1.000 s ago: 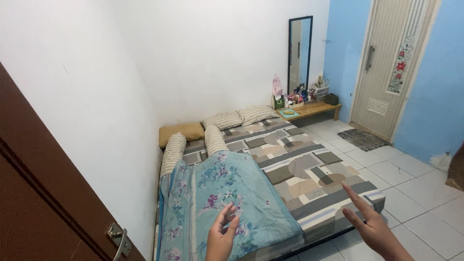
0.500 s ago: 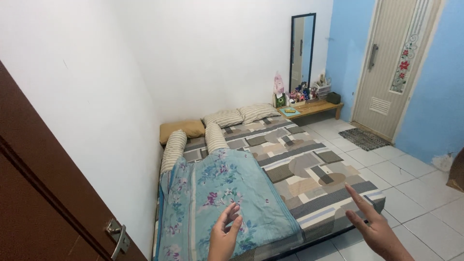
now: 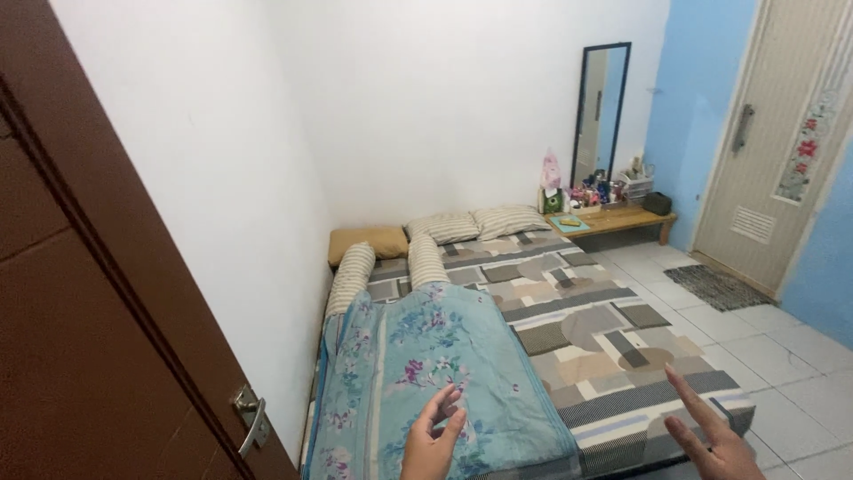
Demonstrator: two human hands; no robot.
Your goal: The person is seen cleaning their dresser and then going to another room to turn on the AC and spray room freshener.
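Only the person's two hands show, at the near edge of the view: the left hand [image 3: 430, 440] and the right hand [image 3: 716, 440] are both bare, with no glove, ring, watch or sleeve in sight, slim-fingered with short plain nails, cut off at the wrists.

Blanket [image 3: 426, 373] on mattress [image 3: 604, 329], left side

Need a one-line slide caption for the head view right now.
Both empty hands, left hand and right hand, raised open above a floral blue blanket on a floor mattress.
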